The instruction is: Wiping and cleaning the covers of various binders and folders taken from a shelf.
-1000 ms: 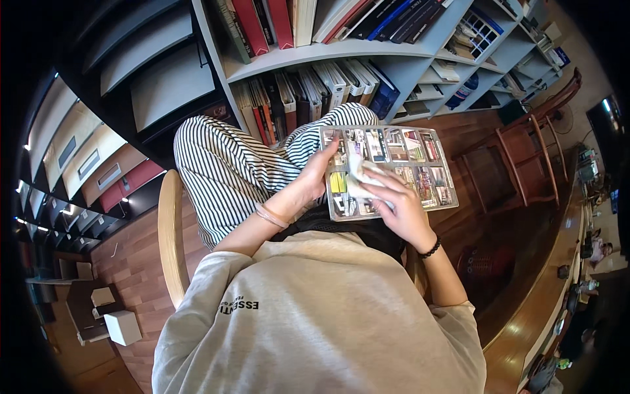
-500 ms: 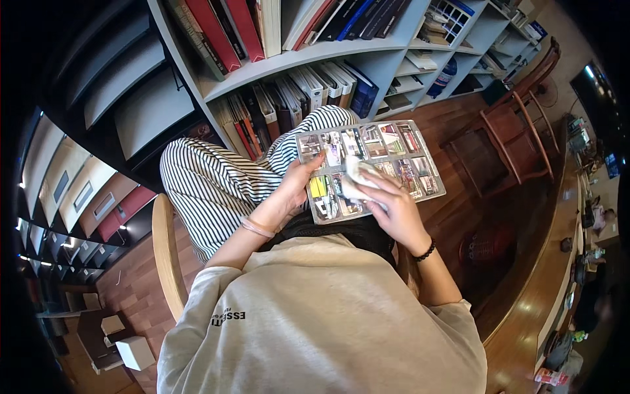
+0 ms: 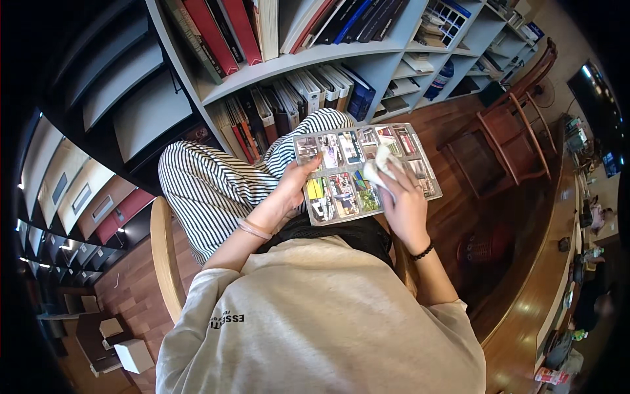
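Observation:
A flat grey board (image 3: pixel 336 173) with two rows of small coloured pictures in frames rests over my lap, tilted a little. My left hand (image 3: pixel 296 180) grips its left edge, the thumb lying on the face and the fingers hidden beneath. In my right hand (image 3: pixel 405 203) is a bunched white cloth (image 3: pixel 382 165), pressed against the right half of the board. The cloth and fingers cover some of the pictures there. Under the board are my legs in striped trousers (image 3: pixel 210 180).
Ahead stands a grey bookshelf (image 3: pixel 275 69) filled with books and binders. A wooden chair (image 3: pixel 512 141) is at the far right, with a long wooden counter (image 3: pixel 525 302) nearer. The wooden armrest (image 3: pixel 167 256) of my seat curves along my left side.
My right hand and the white cloth have slid rightward across the board, uncovering pictures in its middle. My left hand keeps its grip at the left edge.

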`<action>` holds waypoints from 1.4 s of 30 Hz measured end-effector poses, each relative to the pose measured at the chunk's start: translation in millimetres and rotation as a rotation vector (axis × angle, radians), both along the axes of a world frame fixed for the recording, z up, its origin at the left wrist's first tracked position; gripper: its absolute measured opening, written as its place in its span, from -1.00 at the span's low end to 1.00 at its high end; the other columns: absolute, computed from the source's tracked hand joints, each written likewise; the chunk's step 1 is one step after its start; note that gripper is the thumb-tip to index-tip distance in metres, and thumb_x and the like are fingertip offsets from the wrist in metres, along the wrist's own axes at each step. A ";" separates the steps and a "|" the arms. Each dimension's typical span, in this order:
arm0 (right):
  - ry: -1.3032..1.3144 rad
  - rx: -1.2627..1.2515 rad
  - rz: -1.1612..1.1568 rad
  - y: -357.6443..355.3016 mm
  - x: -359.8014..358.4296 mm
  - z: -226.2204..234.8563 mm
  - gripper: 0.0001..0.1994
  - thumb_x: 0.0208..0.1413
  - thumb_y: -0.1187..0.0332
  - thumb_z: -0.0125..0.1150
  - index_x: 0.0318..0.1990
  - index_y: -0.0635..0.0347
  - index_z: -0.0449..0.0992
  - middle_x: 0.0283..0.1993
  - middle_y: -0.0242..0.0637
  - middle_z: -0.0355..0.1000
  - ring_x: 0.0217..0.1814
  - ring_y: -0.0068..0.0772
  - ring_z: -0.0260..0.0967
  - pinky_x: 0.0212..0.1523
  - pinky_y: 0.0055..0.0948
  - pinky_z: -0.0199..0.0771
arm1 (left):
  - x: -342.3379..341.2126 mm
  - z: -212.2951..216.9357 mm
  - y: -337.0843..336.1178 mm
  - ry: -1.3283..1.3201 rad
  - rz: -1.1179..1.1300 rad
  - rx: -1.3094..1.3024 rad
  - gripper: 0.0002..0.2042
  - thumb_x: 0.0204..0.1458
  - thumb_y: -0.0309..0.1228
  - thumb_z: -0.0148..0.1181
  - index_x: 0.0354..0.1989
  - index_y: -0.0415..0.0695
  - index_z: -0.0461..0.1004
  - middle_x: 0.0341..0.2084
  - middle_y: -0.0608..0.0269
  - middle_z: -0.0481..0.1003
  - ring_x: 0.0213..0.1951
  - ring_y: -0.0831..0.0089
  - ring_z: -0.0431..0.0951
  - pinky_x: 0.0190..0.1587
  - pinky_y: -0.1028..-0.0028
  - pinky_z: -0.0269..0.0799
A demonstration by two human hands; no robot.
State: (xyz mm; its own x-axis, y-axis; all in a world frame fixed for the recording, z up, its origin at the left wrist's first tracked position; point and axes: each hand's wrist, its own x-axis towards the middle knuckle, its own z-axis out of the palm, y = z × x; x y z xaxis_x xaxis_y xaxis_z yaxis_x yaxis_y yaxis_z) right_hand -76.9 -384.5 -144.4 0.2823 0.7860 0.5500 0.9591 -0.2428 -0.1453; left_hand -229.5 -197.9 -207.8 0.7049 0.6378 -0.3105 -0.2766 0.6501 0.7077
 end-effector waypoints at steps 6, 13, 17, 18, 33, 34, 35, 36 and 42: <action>0.142 -0.055 0.227 4.3 -0.9 -1.9 -0.72 0.01 0.47 0.17 -0.08 0.07 0.57 0.11 -0.23 0.40 0.12 0.00 0.33 0.11 -0.26 0.35 | 1.0 -4.3 1.6 -0.032 -0.006 -0.007 -0.71 0.13 -0.44 0.11 0.01 -0.27 0.37 -0.16 0.08 0.51 -0.20 0.29 0.57 -0.17 0.25 0.59; 0.185 0.023 -0.019 -6.6 63.4 6.5 -0.74 0.04 0.45 0.14 -0.08 0.11 0.57 0.11 -0.21 0.40 0.11 0.03 0.34 0.06 -0.27 0.39 | -0.9 0.8 1.1 -0.012 0.012 -0.018 -0.71 0.13 -0.44 0.11 0.01 -0.27 0.38 -0.12 0.07 0.50 -0.16 0.28 0.56 -0.14 0.24 0.57; -0.005 0.005 -0.121 -0.7 53.7 2.1 -0.74 0.03 0.46 0.15 -0.09 0.12 0.57 0.11 -0.20 0.40 0.12 0.05 0.33 0.08 -0.26 0.38 | -0.4 4.8 -0.2 -0.001 0.008 -0.010 -0.71 0.13 -0.44 0.10 0.02 -0.27 0.37 -0.11 0.07 0.49 -0.15 0.29 0.55 -0.12 0.24 0.57; -0.082 -0.010 -0.156 2.5 46.1 1.0 -0.74 0.03 0.46 0.15 -0.09 0.13 0.57 0.11 -0.20 0.40 0.13 0.05 0.32 0.09 -0.25 0.37 | -0.8 3.5 0.6 -0.002 0.010 -0.011 -0.71 0.13 -0.44 0.10 0.02 -0.27 0.37 -0.11 0.07 0.49 -0.15 0.29 0.55 -0.12 0.24 0.57; 0.246 -0.040 0.112 41.5 71.3 8.2 -0.73 0.02 0.44 0.18 -0.08 0.11 0.57 0.09 -0.16 0.41 0.11 0.01 0.34 0.14 -0.25 0.32 | -1.0 2.1 -0.9 -0.003 0.009 0.001 -0.71 0.14 -0.43 0.10 0.00 -0.28 0.37 -0.14 0.10 0.50 -0.18 0.31 0.56 -0.15 0.28 0.57; 0.200 0.013 0.045 42.7 77.6 5.8 -0.73 0.02 0.45 0.18 -0.08 0.11 0.57 0.09 -0.15 0.42 0.10 0.01 0.34 0.13 -0.25 0.33 | -1.0 2.2 -1.0 -0.006 0.011 0.001 -0.71 0.14 -0.43 0.10 0.00 -0.28 0.37 -0.14 0.10 0.50 -0.18 0.31 0.56 -0.15 0.28 0.57; 0.197 0.012 0.048 44.6 76.3 4.5 -0.73 0.02 0.45 0.18 -0.08 0.11 0.57 0.09 -0.15 0.42 0.10 0.01 0.34 0.13 -0.25 0.33 | -1.3 2.2 -0.8 -0.003 0.012 0.004 -0.72 0.14 -0.43 0.10 -0.01 -0.28 0.37 -0.14 0.11 0.50 -0.18 0.31 0.56 -0.15 0.28 0.57; 0.114 0.019 0.019 46.2 73.8 2.6 -0.73 0.01 0.46 0.18 -0.08 0.11 0.57 0.08 -0.16 0.42 0.10 0.01 0.34 0.13 -0.24 0.33 | -1.5 2.5 -0.8 -0.001 0.012 0.007 -0.72 0.14 -0.43 0.10 -0.01 -0.28 0.38 -0.14 0.11 0.50 -0.18 0.31 0.56 -0.15 0.28 0.57; 0.003 0.005 0.126 44.9 30.7 -5.1 -0.72 0.00 0.47 0.19 -0.08 0.10 0.57 0.08 -0.18 0.42 0.12 0.01 0.33 0.15 -0.23 0.32 | -5.2 3.8 -0.8 -0.017 0.010 0.003 -0.71 0.14 -0.43 0.10 0.00 -0.28 0.38 -0.14 0.11 0.50 -0.18 0.31 0.57 -0.14 0.27 0.57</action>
